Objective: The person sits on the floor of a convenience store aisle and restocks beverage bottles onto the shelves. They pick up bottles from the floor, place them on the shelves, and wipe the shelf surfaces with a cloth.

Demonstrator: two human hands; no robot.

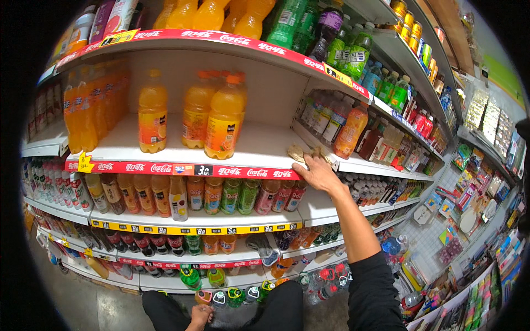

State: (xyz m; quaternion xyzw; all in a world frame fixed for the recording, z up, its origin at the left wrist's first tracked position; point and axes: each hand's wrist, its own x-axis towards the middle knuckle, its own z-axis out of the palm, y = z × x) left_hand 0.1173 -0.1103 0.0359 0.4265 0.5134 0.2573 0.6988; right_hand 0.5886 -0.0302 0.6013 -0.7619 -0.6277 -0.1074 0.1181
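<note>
My right hand point(319, 173) presses on a crumpled beige cloth point(296, 152) at the right front of a white shelf point(265, 142). Its thumb lies over the red price strip. On the same shelf, a single orange-drink bottle point(152, 113) and a small cluster of orange-drink bottles point(225, 124) stand upright to the left of the cloth. Just right of my hand is a peach-coloured drink bottle point(351, 131). Low between my knees, my left hand point(201, 315) is loosely curled, with nothing visible in it. Beside it on the floor is a handled orange bottle point(203, 296).
Packs of orange soda bottles point(89, 109) fill the shelf's left end. Overhead runs another shelf edge point(232, 39) bearing large bottles. Juice bottles point(207, 194) line the level below, and a grey cloth item point(261, 247) hangs lower down. Several large bottles point(325, 285) stand on the floor.
</note>
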